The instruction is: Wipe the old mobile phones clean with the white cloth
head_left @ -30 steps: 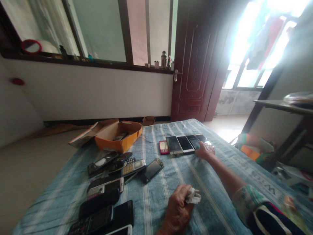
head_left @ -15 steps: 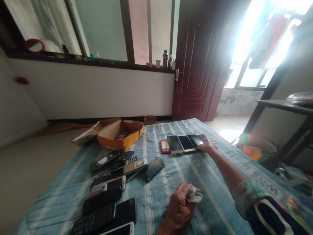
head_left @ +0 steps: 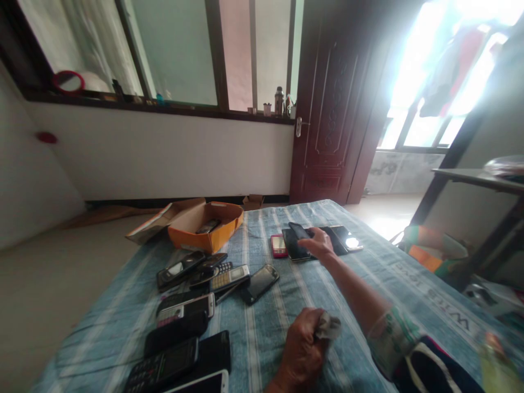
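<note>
My left hand is closed around a crumpled whitish cloth or tissue near the front of the bed-like surface. Farther out, my right hand pinches a dark mobile phone, which is tilted over a larger dark phone in a row. Left of that row lies a small pink-edged device. Beyond my right hand are a black phone and a phone with a bright reflection. My hand and forearm partly hide the middle of the row.
Several old phones, including a silver keypad phone and a touchscreen phone, lie in a pile on the blue striped cloth. An open orange box holds a phone at the far left. A dark red door stands beyond.
My right hand has moved left along the row and now has a dark phone tilted in its fingers. The rightmost phone has come into view. My left hand stays closed on the cloth.
</note>
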A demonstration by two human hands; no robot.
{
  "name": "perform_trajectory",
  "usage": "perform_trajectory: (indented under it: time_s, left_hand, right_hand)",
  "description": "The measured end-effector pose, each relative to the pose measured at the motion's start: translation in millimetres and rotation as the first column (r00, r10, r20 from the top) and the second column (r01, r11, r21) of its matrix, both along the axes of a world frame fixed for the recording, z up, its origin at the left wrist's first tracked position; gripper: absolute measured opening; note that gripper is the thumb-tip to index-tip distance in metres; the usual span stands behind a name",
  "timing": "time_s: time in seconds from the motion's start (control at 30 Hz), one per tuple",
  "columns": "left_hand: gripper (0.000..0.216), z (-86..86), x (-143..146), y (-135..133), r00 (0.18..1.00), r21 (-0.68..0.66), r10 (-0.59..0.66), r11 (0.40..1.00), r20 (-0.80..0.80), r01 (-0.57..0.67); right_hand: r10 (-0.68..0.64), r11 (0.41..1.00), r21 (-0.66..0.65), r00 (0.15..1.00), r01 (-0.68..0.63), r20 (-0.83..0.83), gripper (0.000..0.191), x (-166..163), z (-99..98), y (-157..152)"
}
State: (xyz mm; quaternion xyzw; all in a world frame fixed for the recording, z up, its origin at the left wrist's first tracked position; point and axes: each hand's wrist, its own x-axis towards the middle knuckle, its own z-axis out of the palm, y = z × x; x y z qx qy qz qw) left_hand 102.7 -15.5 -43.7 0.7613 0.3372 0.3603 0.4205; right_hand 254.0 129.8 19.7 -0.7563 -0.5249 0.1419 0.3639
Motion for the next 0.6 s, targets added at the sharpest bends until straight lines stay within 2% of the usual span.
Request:
perform_trajectory:
  time_s: [0.13,0.23,0.4,0.6]
  left_hand:
    - [0.005,-5.1,-1,0,1.000,-0.001,-0.024,1.000,0.011,0.024]
    - [0.014,-14.3,0,1,1.000,0.022,-0.007,1.000,0.025,0.007]
    - [0.006,-17.7,3,0,0.998,0.020,0.065,0.998,-0.014,-0.065]
    - [0.019,-11.9,2,-2,0.997,-0.031,0.068,0.997,0.041,-0.067]
  right_hand:
    - [0.042,0.998,-0.058,0.998,-0.039,0.040,0.058,-46,1.2,7]
    - [0.055,0.993,-0.110,0.994,-0.045,0.091,0.061,-69,-1.1,11]
    - [0.061,0.985,-0.172,0.977,-0.026,0.203,0.053,-88,-2.5,16]
    - [0.097,0.976,-0.215,0.948,-0.031,0.302,0.045,-98,-4.0,14]
